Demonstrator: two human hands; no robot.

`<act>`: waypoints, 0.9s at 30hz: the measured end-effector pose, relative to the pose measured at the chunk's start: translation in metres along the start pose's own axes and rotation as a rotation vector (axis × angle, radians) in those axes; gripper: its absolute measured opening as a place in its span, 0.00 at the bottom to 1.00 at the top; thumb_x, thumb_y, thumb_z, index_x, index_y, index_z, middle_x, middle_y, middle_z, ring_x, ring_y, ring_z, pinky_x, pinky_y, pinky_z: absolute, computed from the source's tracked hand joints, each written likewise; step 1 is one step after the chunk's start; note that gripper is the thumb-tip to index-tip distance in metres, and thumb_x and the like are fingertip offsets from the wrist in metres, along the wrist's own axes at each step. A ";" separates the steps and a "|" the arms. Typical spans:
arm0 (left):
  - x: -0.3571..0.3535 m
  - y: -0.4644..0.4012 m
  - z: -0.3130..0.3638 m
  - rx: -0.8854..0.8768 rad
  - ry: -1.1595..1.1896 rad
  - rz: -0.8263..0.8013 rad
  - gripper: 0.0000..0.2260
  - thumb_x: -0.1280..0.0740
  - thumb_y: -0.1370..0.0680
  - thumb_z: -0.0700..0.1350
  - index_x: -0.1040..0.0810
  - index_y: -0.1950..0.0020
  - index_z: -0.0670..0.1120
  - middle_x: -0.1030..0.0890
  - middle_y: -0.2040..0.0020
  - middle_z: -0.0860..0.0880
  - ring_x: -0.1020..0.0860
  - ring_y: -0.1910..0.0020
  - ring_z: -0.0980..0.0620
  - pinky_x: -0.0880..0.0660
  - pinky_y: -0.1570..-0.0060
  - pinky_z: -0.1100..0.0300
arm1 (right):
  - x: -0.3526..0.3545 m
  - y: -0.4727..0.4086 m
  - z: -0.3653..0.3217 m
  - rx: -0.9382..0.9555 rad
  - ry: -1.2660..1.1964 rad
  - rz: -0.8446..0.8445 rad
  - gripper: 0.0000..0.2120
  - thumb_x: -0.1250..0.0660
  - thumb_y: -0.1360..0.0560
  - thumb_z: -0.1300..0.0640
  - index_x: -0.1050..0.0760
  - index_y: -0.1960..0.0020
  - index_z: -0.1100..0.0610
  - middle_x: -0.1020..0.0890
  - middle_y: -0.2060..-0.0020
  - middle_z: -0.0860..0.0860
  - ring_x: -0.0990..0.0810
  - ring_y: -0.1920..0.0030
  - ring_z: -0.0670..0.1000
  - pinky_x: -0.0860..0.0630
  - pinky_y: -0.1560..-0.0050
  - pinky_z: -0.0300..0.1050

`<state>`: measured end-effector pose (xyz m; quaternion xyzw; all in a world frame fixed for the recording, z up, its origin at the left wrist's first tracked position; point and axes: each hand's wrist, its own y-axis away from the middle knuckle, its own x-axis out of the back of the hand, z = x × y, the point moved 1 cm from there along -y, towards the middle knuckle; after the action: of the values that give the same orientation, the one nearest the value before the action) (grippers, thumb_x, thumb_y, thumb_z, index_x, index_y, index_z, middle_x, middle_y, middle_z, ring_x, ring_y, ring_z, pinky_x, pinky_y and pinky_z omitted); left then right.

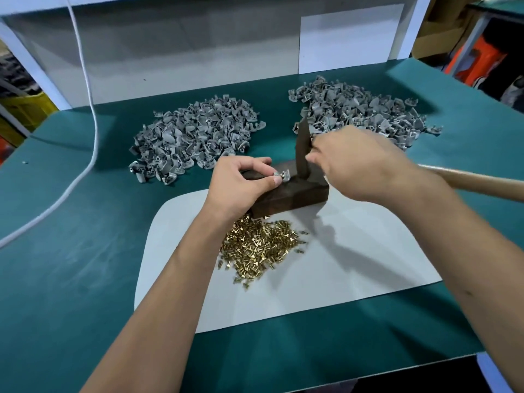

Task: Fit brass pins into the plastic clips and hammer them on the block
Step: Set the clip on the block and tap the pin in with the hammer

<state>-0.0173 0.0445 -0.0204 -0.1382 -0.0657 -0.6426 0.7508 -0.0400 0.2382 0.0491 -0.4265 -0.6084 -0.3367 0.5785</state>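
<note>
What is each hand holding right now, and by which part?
The left hand pinches a plastic clip by its near edge on the block. The right hand grips the hammer by its wooden handle, just behind the head.

Right hand (360, 163) motion-blurred; its grip on the hammer (302, 150) cannot be resolved. Hammer handle (479, 181) cut off at right edge. Left hand (241, 185) hides part of the block (295, 195).

One head-worn wide-angle view: I look forward and steeply down, close over my green bench (85, 279), forearms entering from bottom frame.
</note>
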 end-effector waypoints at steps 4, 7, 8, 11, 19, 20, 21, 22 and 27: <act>0.000 -0.001 -0.001 0.004 -0.003 -0.002 0.07 0.21 0.29 0.38 0.12 0.61 0.50 0.14 0.45 0.51 0.17 0.46 0.62 0.22 0.38 0.57 | -0.006 0.003 0.021 -0.095 -0.147 0.072 0.12 0.40 0.16 0.49 0.29 0.57 0.52 0.19 0.60 0.54 0.22 0.56 0.61 0.27 0.57 0.51; -0.001 -0.001 0.000 0.017 0.046 -0.005 0.09 0.23 0.26 0.38 0.13 0.62 0.51 0.14 0.45 0.51 0.17 0.47 0.62 0.22 0.38 0.57 | -0.006 0.006 0.041 -0.125 -0.240 -0.017 0.11 0.33 0.19 0.51 0.24 0.59 0.53 0.15 0.63 0.51 0.19 0.60 0.55 0.22 0.55 0.51; -0.001 -0.001 0.000 0.023 0.057 -0.008 0.09 0.24 0.25 0.38 0.13 0.62 0.50 0.14 0.44 0.51 0.16 0.47 0.61 0.22 0.38 0.58 | -0.006 0.008 0.046 -0.138 -0.239 -0.068 0.09 0.31 0.20 0.51 0.21 0.58 0.53 0.15 0.64 0.50 0.18 0.62 0.54 0.21 0.55 0.51; -0.001 0.000 0.000 0.039 0.076 -0.018 0.09 0.25 0.25 0.38 0.13 0.63 0.50 0.14 0.44 0.52 0.16 0.46 0.61 0.23 0.40 0.59 | -0.012 0.010 0.052 -0.115 -0.112 -0.144 0.05 0.27 0.25 0.53 0.19 0.59 0.51 0.15 0.61 0.49 0.18 0.59 0.54 0.19 0.53 0.52; -0.001 0.000 0.002 0.043 0.059 -0.031 0.09 0.24 0.25 0.38 0.13 0.64 0.50 0.14 0.43 0.53 0.17 0.46 0.61 0.22 0.38 0.56 | -0.016 0.001 0.045 -0.172 -0.110 -0.109 0.11 0.23 0.30 0.57 0.22 0.65 0.46 0.16 0.62 0.46 0.17 0.58 0.53 0.18 0.50 0.51; -0.001 0.000 0.002 0.043 0.058 -0.030 0.09 0.24 0.25 0.38 0.13 0.63 0.50 0.14 0.43 0.53 0.17 0.45 0.61 0.22 0.38 0.56 | -0.014 -0.002 0.041 -0.159 -0.131 -0.042 0.12 0.26 0.28 0.59 0.23 0.64 0.45 0.15 0.61 0.46 0.17 0.58 0.53 0.18 0.49 0.50; -0.001 0.001 0.002 0.041 0.059 -0.029 0.09 0.24 0.25 0.38 0.13 0.63 0.49 0.14 0.42 0.53 0.17 0.45 0.60 0.22 0.39 0.57 | -0.013 -0.004 0.036 -0.126 -0.167 0.032 0.12 0.29 0.27 0.61 0.21 0.62 0.44 0.15 0.60 0.46 0.17 0.57 0.52 0.18 0.48 0.50; -0.001 0.001 0.002 0.039 0.061 -0.027 0.08 0.25 0.25 0.38 0.13 0.63 0.49 0.15 0.42 0.52 0.17 0.45 0.60 0.22 0.39 0.57 | -0.012 -0.005 0.027 -0.069 -0.208 0.089 0.11 0.31 0.26 0.61 0.19 0.58 0.44 0.16 0.60 0.45 0.17 0.57 0.52 0.18 0.47 0.51; -0.001 0.000 0.003 0.032 0.106 -0.036 0.06 0.27 0.24 0.34 0.15 0.60 0.42 0.15 0.41 0.48 0.16 0.46 0.56 0.21 0.41 0.55 | -0.023 -0.014 -0.014 0.274 -0.156 0.057 0.12 0.29 0.23 0.46 0.20 0.40 0.45 0.22 0.54 0.47 0.22 0.48 0.52 0.23 0.44 0.52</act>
<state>-0.0170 0.0467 -0.0183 -0.0907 -0.0388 -0.6612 0.7437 -0.0478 0.2169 0.0287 -0.3854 -0.6793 -0.1998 0.5917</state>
